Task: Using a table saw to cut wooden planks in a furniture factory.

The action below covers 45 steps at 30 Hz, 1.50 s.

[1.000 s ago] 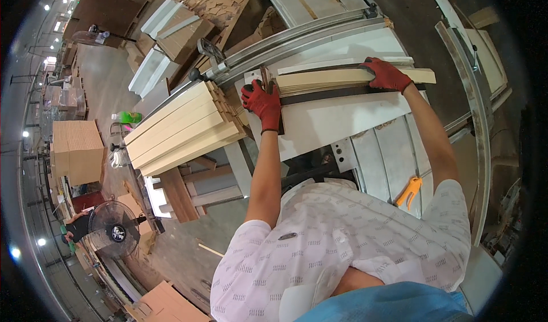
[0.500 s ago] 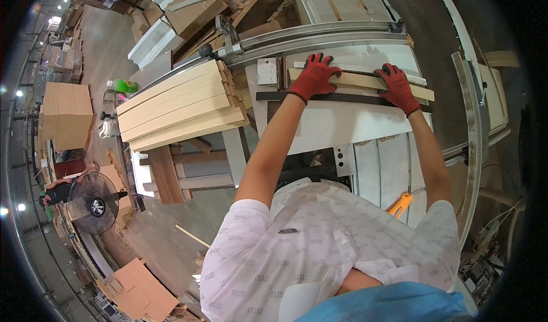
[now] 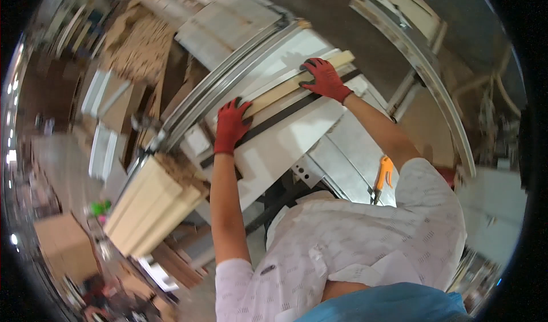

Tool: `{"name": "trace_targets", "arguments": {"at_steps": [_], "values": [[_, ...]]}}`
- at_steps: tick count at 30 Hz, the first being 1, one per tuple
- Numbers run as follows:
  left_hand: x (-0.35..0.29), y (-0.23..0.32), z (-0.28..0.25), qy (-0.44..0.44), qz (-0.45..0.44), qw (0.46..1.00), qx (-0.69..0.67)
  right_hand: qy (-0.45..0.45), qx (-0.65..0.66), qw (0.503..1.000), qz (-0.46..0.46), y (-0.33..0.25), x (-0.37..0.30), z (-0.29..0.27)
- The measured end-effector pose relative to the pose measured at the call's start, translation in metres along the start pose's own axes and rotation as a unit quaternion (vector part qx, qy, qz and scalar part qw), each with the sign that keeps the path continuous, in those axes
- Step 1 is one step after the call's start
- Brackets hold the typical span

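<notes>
Strip (image 3: 279,94) runs from L fingers (image 3: 229,107) past R fingers (image 3: 314,65) nr far end, both part-bent, can't tell if gripping.

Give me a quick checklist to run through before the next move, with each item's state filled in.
1. Left hand at the left end of the pale strip: ok, gloved fingers at that end.
2. Right hand on the same strip: ok, it lies across the strip, whose right end shows beyond it.
3. Dark strip clear of the fingertips: ok, it runs on the wearer's side, under the wrists.
4. Orange-handled tool away from both hands: ok, it lies nearer the wearer's body.
5. Left end of the pale strip squared up: cannot tell, the glove covers it.
</notes>
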<state>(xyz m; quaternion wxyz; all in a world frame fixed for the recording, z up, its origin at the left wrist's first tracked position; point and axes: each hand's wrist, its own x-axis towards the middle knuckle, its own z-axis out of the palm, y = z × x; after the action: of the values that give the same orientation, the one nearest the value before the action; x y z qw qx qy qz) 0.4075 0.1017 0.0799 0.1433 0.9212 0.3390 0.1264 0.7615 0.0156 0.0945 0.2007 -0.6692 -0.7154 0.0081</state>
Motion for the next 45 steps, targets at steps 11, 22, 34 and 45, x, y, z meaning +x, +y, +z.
{"name": "trace_targets", "arguments": {"at_steps": [11, 22, 34, 45], "values": [[0.013, 0.022, 0.000, 0.032, 0.018, 0.999, 0.010, -0.052, 0.027, 0.913, 0.403, 0.247, -0.047, -0.002], [0.011, 0.027, -0.007, 0.027, -0.028, 0.999, -0.017, -0.064, 0.006, 0.915, 0.398, 0.223, -0.025, 0.018], [0.048, 0.037, 0.035, 0.044, 0.134, 0.987, 0.082, -0.154, -0.047, 0.912, 0.377, 0.158, -0.020, -0.022], [0.065, 0.048, 0.032, -0.012, 0.113, 0.986, 0.125, -0.120, -0.124, 0.925, 0.337, 0.106, -0.020, -0.041]]}}
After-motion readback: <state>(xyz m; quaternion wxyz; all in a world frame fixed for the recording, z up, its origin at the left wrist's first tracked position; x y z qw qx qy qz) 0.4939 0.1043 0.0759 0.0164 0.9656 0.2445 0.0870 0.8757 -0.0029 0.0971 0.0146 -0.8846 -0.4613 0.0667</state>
